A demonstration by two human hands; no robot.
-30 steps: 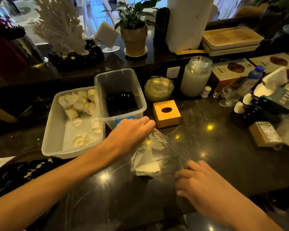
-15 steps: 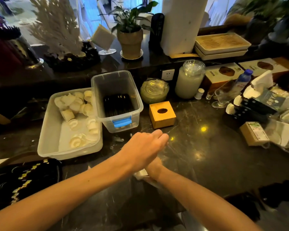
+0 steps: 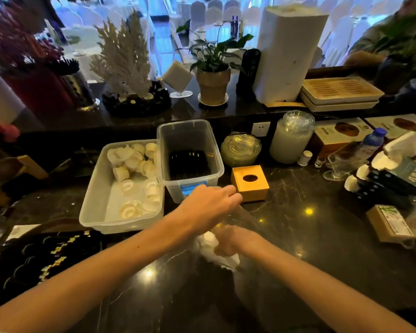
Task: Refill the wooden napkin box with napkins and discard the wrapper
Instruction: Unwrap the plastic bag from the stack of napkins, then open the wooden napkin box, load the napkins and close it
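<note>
Both hands work over the dark marble counter. The left hand reaches forward, knuckles up, its fingers curled down and pinching the top edge of a clear plastic wrapper; its fingertips end just short of the wooden napkin box, which sits at about 1 o'clock from that hand, very near but not visibly touching. The box stands upright, its oval opening facing up.

At roughly 5 o'clock from the left hand and partly under its wrist, the right hand is closed around a bunch of white napkins inside the wrapper. More white paper and crumpled film spill out below it toward 6 o'clock. How tightly those fingers close I cannot tell, since the film and the other wrist hide them.

At 11 o'clock from the left hand stands a clear plastic bin with a blue latch, touching the box's left neighbourhood only by closeness. At 9 o'clock lies a shallow white tub holding rolled white cloths. Behind the box, at 12 o'clock, sits a round glass jar.
</note>
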